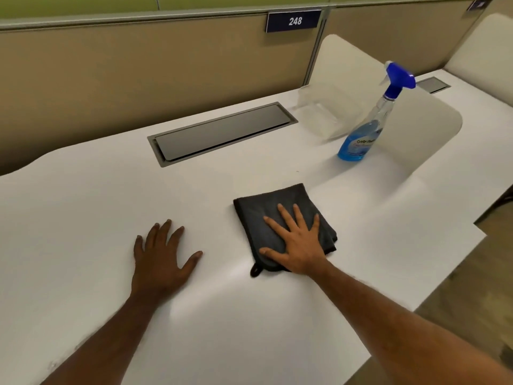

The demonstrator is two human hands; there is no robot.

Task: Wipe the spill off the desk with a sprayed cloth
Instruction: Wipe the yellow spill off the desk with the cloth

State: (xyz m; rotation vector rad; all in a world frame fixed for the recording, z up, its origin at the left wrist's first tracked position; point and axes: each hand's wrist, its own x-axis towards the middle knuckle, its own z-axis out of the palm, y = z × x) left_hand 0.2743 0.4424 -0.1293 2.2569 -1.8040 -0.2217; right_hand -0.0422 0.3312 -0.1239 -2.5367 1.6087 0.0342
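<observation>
on the smooth white counter [83, 204], the right grip [298, 245] presses wide and flat on a folded dark grey cloth [258, 207]; left grip [161, 259] wide, flat beside it.

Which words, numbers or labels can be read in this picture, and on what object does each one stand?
"248": white digits on the dark blue sign on the partition.
Spray bottle label: print too blurred to read.
Second sign at top right: too blurred to read.
</observation>
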